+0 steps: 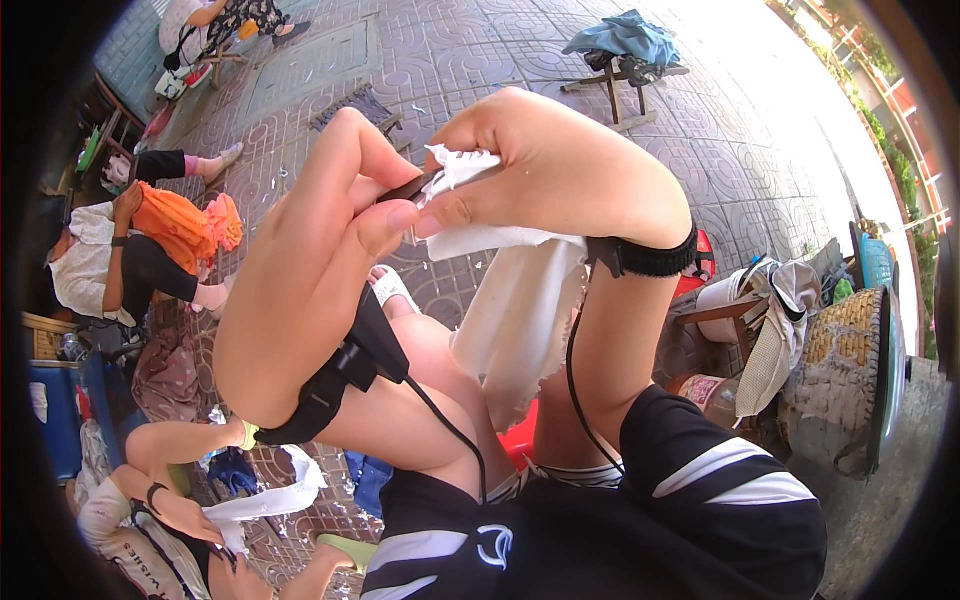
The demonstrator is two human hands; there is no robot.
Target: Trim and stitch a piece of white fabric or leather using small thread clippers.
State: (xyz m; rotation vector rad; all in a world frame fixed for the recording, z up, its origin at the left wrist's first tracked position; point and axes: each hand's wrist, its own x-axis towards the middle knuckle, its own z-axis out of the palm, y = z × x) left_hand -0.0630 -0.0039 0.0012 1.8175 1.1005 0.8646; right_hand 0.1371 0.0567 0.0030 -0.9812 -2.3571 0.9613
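My left hand [365, 185] is closed, thumb pressed against bent fingers, around a dark flat tool [405, 190] whose kind I cannot make out. Right beside it, my right hand [490, 185] pinches a white cloth [515, 320] between thumb and fingers. The cloth's frayed, bunched end sticks up above the right thumb, touching the dark tool. Its long part hangs down between my knees, with ragged threads along one edge. Black bands with cables circle both my wrists.
At the lower left a person's hands hold white cloth [275, 490]; farther up another holds orange cloth [180, 225]. A stool bearing blue cloth [625, 40] stands ahead. To the right are a worn wicker basket [835, 370] and a plastic bottle [710, 395]. White scraps litter the paving.
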